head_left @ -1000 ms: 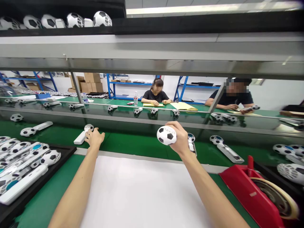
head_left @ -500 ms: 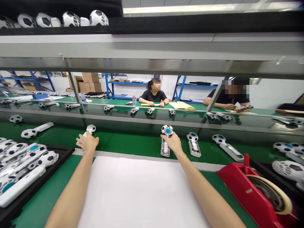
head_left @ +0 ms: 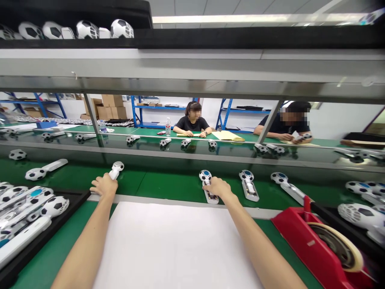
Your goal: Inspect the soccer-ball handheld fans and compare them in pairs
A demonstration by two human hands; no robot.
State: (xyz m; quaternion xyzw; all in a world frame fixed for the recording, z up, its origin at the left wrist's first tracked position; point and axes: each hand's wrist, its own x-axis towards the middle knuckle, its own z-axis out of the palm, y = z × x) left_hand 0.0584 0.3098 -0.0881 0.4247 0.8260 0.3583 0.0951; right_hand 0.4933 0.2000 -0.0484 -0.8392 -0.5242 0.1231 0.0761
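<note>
My left hand (head_left: 104, 185) is closed round the white handle of a soccer-ball handheld fan (head_left: 118, 166), whose black-and-white head points away from me. My right hand (head_left: 219, 187) pinches the handle of a second soccer-ball fan (head_left: 205, 175). That one lies with a blue disc on its head and its handle uncovered, showing inner parts. Part of its handle is hidden by my fingers. To its right lie another uncovered fan (head_left: 249, 185) and a further fan (head_left: 288, 188), both on the green belt (head_left: 162, 186).
A white sheet (head_left: 177, 245) covers the bench before me. At left stands a black tray (head_left: 64, 214) full of fans; at right, a red tape dispenser (head_left: 313, 249). Two people sit beyond the line. A metal shelf beam (head_left: 192, 84) crosses overhead.
My left hand has closed on the fan's handle from a spread pose. My right hand has moved from the fan's head down to its handle, and that fan has tilted.
</note>
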